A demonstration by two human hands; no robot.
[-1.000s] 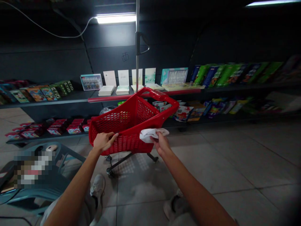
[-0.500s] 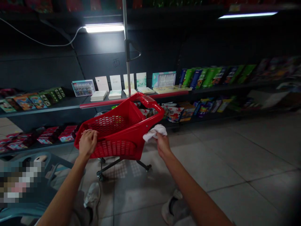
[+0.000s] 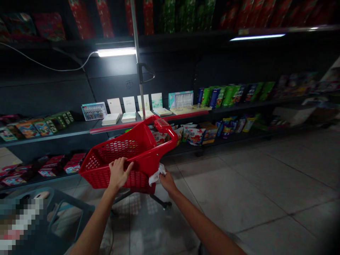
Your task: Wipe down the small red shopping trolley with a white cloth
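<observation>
A red plastic shopping cart [image 3: 145,156] with perforated sides stands on dark wheeled legs in front of me. My left hand [image 3: 118,172] grips its near rim, fingers hooked over the edge and thumb apart along the outside. Pinched in my right hand [image 3: 167,181] is a crumpled white cloth [image 3: 157,175], which touches the lower rear of the cart's side panel, below the handle [image 3: 170,132]. The fingertips of the right hand are partly hidden by the cloth.
Behind the cart runs a dark shelf with books [image 3: 129,117], green and blue packages [image 3: 230,95] and snack bags [image 3: 196,136]. A metal pole [image 3: 136,53] rises past a lit tube lamp [image 3: 117,52]. A blue-grey plastic chair [image 3: 61,212] stands at lower left.
My left hand has slid right along the cart's near rim. My right hand has brought the cloth down and left, from beside the handle onto the rear side panel. The view has tilted up.
</observation>
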